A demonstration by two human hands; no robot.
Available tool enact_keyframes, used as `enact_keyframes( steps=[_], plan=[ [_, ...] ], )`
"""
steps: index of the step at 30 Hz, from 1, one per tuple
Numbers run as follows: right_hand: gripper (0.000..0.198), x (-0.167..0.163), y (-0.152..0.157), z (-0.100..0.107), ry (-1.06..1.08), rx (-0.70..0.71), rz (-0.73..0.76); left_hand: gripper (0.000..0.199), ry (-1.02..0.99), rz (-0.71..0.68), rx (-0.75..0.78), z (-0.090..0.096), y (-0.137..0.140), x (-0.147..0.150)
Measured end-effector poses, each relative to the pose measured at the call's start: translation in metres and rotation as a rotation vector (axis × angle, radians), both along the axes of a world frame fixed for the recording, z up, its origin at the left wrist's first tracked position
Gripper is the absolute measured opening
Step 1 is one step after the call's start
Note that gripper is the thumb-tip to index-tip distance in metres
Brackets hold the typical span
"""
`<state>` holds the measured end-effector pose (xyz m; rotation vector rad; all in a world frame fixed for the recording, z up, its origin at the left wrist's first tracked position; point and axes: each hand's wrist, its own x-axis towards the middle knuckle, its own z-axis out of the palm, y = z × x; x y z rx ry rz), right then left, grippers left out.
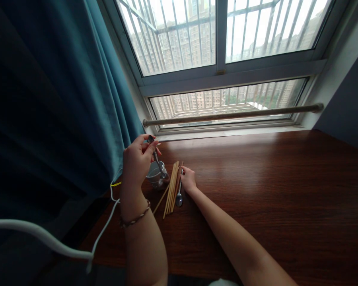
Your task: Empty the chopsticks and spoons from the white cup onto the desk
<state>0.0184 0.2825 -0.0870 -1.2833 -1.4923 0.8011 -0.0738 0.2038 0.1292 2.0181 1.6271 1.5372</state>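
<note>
My left hand [137, 159] pinches the top of a metal spoon [158, 163] whose bowl hangs down into a small white cup [154, 174] on the dark wooden desk [271, 186]. My right hand [188, 179] rests on the desk and grips the handle of a second metal spoon [179, 196] that lies flat, bowl toward me. Between the cup and that spoon lies a bundle of several wooden chopsticks [171, 188], with one chopstick [161, 203] angled off to the left.
A teal curtain [62, 99] hangs at the left beside the cup. A white cable [104, 228] runs over the desk's left edge. Behind the desk are the window sill and a horizontal rail [232, 115].
</note>
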Motion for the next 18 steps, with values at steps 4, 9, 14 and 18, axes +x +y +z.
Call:
enact_keyframes(
  steps=[4,9,14,18],
  plan=[
    [0.028,-0.003,-0.003,-0.001,-0.023,0.035,0.009,0.023,0.046,0.008,-0.022,-0.002,0.004,-0.001],
    [0.023,-0.004,-0.009,0.0,-0.036,0.031,0.041,0.025,0.091,-0.026,-0.063,-0.009,0.012,-0.004],
    [0.02,0.002,-0.008,0.013,0.006,-0.022,0.067,0.022,0.143,-0.066,-0.132,-0.015,0.02,-0.005],
    [0.016,0.017,0.001,0.049,0.104,-0.073,0.198,0.018,0.193,-0.126,-0.216,-0.019,0.027,0.0]
  ],
)
